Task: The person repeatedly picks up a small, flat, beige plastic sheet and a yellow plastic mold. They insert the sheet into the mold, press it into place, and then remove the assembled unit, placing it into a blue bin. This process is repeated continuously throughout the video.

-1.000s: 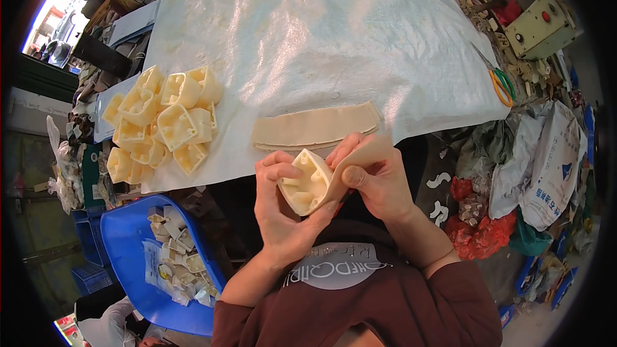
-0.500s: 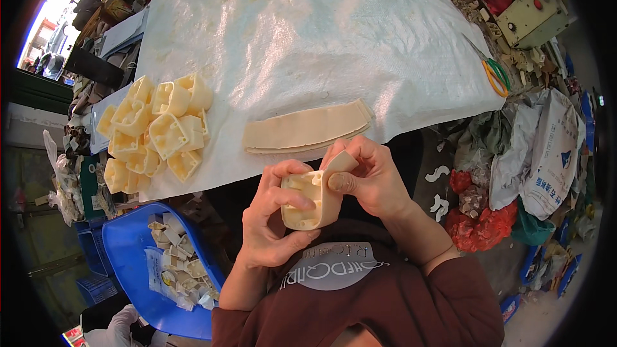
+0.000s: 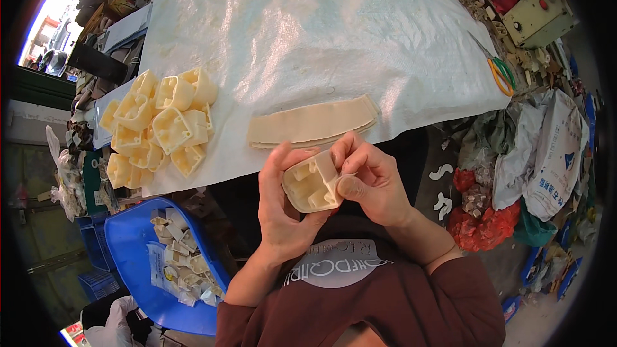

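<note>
My left hand point(image 3: 280, 222) wraps round a cream plastic cup-like housing point(image 3: 310, 185) with rounded corners and posts inside, its hollow side turned up. Thumb and fingers of my right hand point(image 3: 375, 186) are pinched at the housing's right wall, on a beige strip point(image 3: 348, 177) of which only a thin edge shows. Just beyond my hands, a stack of slightly curved beige strips point(image 3: 312, 122) lies near the edge of the white-covered table point(image 3: 308, 38). Similar cream housings point(image 3: 182, 132) sit heaped to the left of the strips.
Below the table's left corner stands a blue bin point(image 3: 138, 283) with pale scraps in it. Orange-and-green-handled scissors point(image 3: 501, 77) lie at the right edge. White sacks point(image 3: 553, 160) and a red bag point(image 3: 482, 225) are on the right, with a metal control box point(image 3: 540, 16) farther back.
The housing has been turned and tilted in my left hand, whose fingers have left its hollow. The strip's free end, sticking up earlier, is now mostly hidden at my right fingers.
</note>
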A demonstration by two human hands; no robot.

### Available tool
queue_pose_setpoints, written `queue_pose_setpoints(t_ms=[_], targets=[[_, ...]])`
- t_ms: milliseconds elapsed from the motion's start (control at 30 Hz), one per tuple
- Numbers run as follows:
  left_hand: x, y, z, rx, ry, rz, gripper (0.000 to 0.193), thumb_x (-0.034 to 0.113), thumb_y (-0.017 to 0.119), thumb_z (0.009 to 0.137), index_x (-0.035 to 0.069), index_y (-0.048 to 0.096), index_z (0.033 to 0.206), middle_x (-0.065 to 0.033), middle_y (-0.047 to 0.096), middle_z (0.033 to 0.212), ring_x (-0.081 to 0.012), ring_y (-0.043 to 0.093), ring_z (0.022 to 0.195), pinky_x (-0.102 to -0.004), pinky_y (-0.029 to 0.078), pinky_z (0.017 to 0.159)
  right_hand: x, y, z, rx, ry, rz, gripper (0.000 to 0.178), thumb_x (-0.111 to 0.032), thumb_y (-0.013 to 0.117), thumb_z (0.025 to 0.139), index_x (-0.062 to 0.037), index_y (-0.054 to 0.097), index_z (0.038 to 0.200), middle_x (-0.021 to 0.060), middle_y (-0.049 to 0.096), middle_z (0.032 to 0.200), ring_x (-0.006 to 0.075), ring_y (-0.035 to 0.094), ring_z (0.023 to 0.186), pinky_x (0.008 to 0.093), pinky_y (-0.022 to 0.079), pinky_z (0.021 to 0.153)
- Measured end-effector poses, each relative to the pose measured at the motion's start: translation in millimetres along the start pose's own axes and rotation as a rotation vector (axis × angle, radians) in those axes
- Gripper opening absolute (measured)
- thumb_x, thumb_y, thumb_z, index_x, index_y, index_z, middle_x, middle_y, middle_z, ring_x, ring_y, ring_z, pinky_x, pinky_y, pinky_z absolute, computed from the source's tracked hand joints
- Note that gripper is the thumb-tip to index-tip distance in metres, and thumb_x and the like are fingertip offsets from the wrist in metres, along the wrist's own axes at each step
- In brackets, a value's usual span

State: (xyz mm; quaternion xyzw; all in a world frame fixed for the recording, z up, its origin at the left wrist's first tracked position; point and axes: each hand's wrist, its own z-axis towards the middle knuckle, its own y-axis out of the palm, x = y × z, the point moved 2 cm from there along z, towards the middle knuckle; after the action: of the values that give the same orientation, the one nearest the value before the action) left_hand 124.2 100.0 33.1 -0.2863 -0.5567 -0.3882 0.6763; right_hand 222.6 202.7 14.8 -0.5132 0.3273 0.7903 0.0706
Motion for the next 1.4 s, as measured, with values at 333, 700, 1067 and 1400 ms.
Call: queue_pose_setpoints(t_ms=[333,700,1067,1400], targets=[[-9.1,-1.5,3.4,-0.096,0.237,0.161,0.060,-0.005,0.074,0.066,0.004,0.042,0.115,-0.0171,0.046,0.120,-0.0320,0.047,0.117,-0.0427,0.044,0.094,4.3,-1.2,3.5,-0.027,0.076,0.130,0.043,-0.017,0.078,0.071,-0.0074,0.049,0.101,0.0034,0.043,0.096,0.0119,0.045,0.087,0.0269,0.041,0.074],[-15.9,3.2,4.7,-0.292,0.029,-0.474,0.056,-0.002,0.076,0.066,0.007,0.047,0.113,-0.0223,0.042,0.128,-0.0323,0.044,0.120,-0.0398,0.045,0.092,12.5,-15.3,7.1,-0.103,0.415,0.277,0.078,-0.012,0.082,0.064,-0.0027,0.037,0.128,0.0151,0.055,0.118,0.0198,0.053,0.107,0.0333,0.044,0.092],[-29.5,-19.0,21.0,-0.391,-0.148,-0.433,0.092,0.028,0.083,0.064,0.006,0.032,0.138,-0.0175,0.045,0.125,-0.0265,0.045,0.118,-0.0380,0.040,0.095,1.0,-23.8,17.7,-0.445,0.218,-0.194,0.095,-0.053,0.074,0.067,-0.0025,0.033,0.137,0.0125,0.037,0.134,0.0240,0.039,0.123,0.0351,0.033,0.100],[-25.9,2.2,12.8,-0.219,0.256,0.144,0.090,0.030,0.064,0.078,-0.002,0.005,0.138,-0.0193,0.032,0.128,-0.0283,0.042,0.115,-0.0402,0.037,0.095,-5.4,8.0,14.6,-0.107,0.208,-0.127,0.055,-0.014,0.051,0.082,0.0022,0.033,0.131,0.0092,0.040,0.119,0.0159,0.043,0.109,0.0288,0.036,0.093]])
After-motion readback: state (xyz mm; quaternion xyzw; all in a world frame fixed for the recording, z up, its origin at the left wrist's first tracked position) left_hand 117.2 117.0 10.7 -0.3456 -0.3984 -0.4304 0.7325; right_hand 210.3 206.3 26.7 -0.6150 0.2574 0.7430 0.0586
